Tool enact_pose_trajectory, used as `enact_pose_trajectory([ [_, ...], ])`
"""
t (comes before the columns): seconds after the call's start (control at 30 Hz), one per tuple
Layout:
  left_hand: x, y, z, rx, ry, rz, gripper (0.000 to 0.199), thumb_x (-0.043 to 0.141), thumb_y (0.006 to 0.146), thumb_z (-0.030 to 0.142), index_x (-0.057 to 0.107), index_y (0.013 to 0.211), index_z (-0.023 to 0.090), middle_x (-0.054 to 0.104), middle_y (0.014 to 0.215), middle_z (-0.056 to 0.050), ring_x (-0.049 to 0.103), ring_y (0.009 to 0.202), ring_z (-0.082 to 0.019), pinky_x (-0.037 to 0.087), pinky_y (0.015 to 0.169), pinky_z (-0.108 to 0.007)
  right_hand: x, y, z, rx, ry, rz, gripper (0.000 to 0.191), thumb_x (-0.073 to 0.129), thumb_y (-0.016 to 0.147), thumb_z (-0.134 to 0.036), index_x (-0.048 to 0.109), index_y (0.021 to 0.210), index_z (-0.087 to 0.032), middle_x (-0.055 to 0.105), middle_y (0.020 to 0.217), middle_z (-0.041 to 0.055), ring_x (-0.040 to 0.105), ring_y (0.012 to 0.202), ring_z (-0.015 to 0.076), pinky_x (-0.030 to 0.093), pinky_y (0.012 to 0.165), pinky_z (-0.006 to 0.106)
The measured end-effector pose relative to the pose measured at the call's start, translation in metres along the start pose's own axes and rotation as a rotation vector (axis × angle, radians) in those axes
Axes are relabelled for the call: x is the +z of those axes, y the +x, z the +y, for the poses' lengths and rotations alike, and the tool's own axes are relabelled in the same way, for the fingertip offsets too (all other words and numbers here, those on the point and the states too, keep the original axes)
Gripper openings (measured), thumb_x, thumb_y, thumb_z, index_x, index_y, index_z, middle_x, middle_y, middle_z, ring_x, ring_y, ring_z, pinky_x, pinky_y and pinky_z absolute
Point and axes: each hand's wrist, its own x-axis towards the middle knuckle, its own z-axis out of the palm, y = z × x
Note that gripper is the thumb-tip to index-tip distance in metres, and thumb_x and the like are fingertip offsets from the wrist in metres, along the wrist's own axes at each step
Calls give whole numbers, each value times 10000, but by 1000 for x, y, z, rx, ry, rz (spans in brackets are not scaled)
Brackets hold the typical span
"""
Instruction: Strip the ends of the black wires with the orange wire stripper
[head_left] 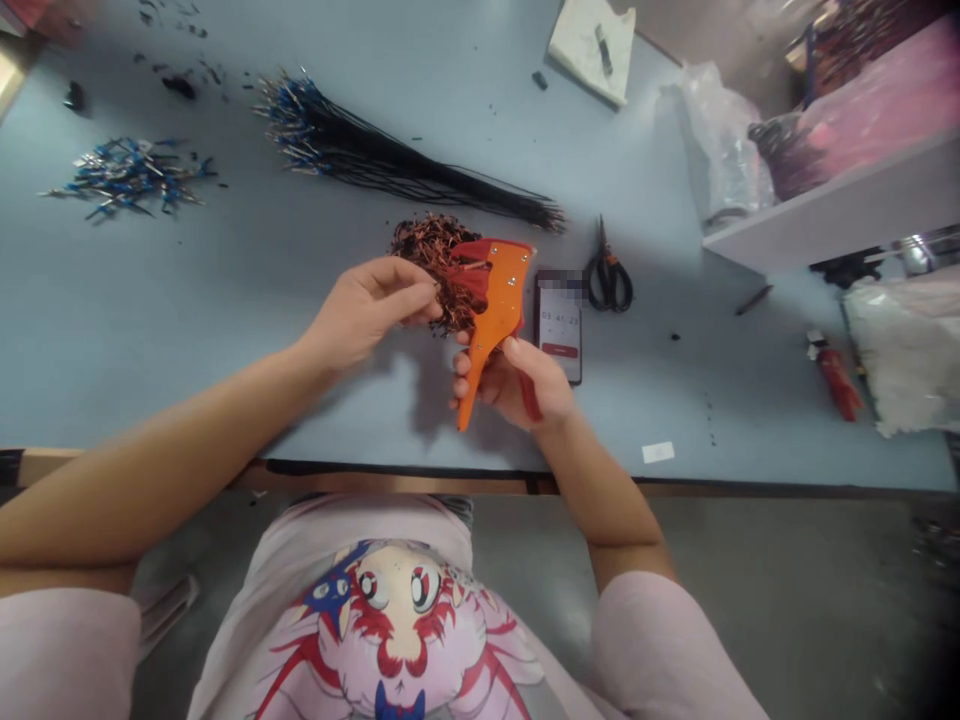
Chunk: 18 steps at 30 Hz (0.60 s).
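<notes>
An orange wire stripper [501,290] with red jaws is gripped in my right hand [517,385], its handles pointing down toward the table edge. My left hand [382,305] has thumb and forefinger pinched together just left of the jaws; what lies between the fingertips is too small to make out. Behind and below the jaws sits a tangled heap of short copper-brown wire pieces [427,240], partly hidden by my left fingers and the tool. Farther back lies a long bundle of black wires [420,170] with blue and metal ends at its left.
A pile of loose blue-and-metal connectors [139,178] lies at the left. Right of the stripper are a phone [559,325] showing a timer and black-handled scissors [611,280]. A shelf [832,195], a red tool [834,375] and plastic bags [911,350] occupy the right side.
</notes>
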Motion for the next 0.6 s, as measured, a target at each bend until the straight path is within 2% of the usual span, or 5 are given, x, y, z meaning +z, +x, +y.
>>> enact_pose_trajectory([
  [0.1, 3, -4, -7, 60, 48, -17, 219, 874, 733, 352, 724, 754, 194, 704, 756, 7, 626, 712, -117, 523, 727, -250, 0, -3, 0, 40, 66, -91, 351, 666, 877, -449, 622, 1090, -174, 696, 903, 31, 698, 773, 174, 644, 786, 423],
  [0.23, 8, -8, -13, 23, 11, -81, 248, 870, 746, 418, 759, 812, 206, 744, 867, -19, 681, 819, -153, 557, 829, -300, -1, -5, 1, 86, 106, -188, 327, 664, 871, -464, 609, 1015, -176, 689, 892, 34, 689, 766, 184, 637, 809, 475],
  [0.33, 10, -10, -16, 33, -23, -143, 265, 874, 748, 434, 772, 851, 212, 761, 923, -34, 708, 891, -177, 568, 892, -335, -3, -5, 3, 87, 117, -230, 327, 631, 890, -471, 595, 1031, -177, 680, 889, 37, 686, 752, 183, 637, 789, 471],
  [0.47, 10, -13, -19, 102, 39, -186, 213, 854, 769, 387, 776, 867, 214, 760, 915, -30, 701, 860, -172, 564, 855, -321, -6, -5, 7, 94, 151, -248, 365, 617, 907, -473, 582, 1108, -170, 676, 878, 35, 694, 745, 182, 639, 750, 426],
  [0.6, 10, -14, -20, 144, 142, -189, 138, 780, 813, 318, 778, 892, 205, 751, 898, -34, 682, 820, -161, 541, 816, -299, -7, -5, 9, 94, 133, -258, 385, 601, 916, -503, 570, 1114, -174, 672, 854, 27, 680, 713, 176, 638, 734, 438],
])
